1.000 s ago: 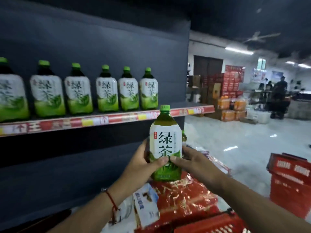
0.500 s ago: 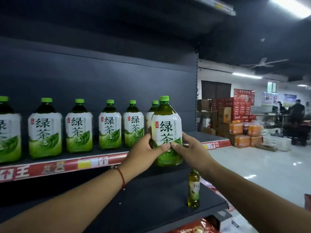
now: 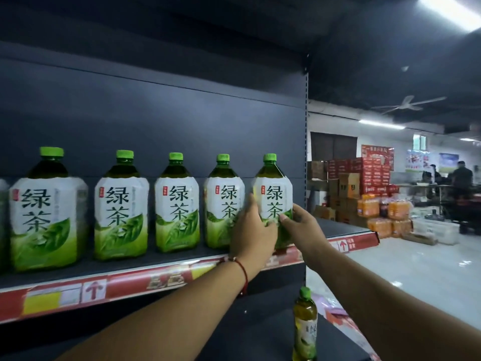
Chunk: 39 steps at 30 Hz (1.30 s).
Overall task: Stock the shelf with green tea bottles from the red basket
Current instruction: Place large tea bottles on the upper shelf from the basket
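Head view. Both hands hold one green tea bottle [image 3: 273, 201], upright on the shelf [image 3: 161, 261] at the right end of the row. The left hand [image 3: 251, 235] wraps the bottle's left side, its grip clamped on the label; the right hand [image 3: 303, 225] pinches the lower right side, grip likewise clamped on it. To the left of the grip stand four more full-size bottles [image 3: 177, 204], caps green, labels facing out, each just beside the next; a sliver of a further one shows at the left frame edge. Total in clear view on this shelf: five. Below the grip, on the lower shelf [image 3: 260, 342], stands one small bottle [image 3: 305, 327], upright. A red cord bracelet [image 3: 243, 272] circles the left wrist. The red basket is out of view.
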Each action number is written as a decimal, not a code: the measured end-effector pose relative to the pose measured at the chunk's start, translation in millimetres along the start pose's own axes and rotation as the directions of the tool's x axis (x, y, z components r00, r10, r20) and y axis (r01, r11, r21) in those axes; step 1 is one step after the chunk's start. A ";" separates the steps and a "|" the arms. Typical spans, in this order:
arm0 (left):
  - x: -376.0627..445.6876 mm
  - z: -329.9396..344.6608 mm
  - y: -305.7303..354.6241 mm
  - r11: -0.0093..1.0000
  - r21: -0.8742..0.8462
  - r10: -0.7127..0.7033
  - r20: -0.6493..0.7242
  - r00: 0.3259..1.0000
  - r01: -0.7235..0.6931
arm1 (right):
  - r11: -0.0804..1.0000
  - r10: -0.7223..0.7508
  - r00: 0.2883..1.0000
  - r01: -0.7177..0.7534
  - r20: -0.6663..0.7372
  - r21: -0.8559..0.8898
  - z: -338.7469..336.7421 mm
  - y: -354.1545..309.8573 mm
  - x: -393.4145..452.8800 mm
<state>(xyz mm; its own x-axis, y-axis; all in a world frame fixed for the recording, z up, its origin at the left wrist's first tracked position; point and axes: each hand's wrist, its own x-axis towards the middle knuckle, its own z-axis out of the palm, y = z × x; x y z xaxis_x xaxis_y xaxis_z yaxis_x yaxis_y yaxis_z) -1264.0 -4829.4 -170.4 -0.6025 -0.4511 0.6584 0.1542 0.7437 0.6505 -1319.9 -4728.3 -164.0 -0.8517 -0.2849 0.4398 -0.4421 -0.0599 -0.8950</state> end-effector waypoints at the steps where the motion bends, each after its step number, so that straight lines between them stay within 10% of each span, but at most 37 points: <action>1: -0.8 4.5 -4.5 1.000 -0.004 0.019 0.037 0.999 -0.019 | 1.000 0.000 1.000 0.000 0.013 -0.022 -0.1 3.3 6.5; 21: -40.9 -13.1 -9.5 0.961 0.226 0.096 0.270 0.958 -0.160 | 0.757 0.007 0.971 0.152 0.240 -0.635 -11.7 -10.8 -7.4; 27: -143.4 -36.6 -28.2 0.807 0.420 0.173 0.503 0.847 -0.415 | 0.216 0.076 0.882 0.442 0.466 -0.871 -56.1 12.4 -141.7; 39: -391.0 17.4 -80.6 0.841 0.362 -0.079 0.819 0.569 -0.404 | 0.162 0.622 0.763 0.090 0.173 -0.983 -149.6 179.0 -383.9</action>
<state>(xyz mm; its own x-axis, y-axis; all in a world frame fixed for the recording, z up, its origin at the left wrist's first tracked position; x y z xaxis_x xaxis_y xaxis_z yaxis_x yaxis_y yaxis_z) -1054.5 -4704.4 -486.9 -0.9960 0.0887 0.0131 0.0896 0.9855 0.1442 -1114.2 -4486.5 -481.8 -0.8768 -0.4201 -0.2341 -0.4249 0.9047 -0.0321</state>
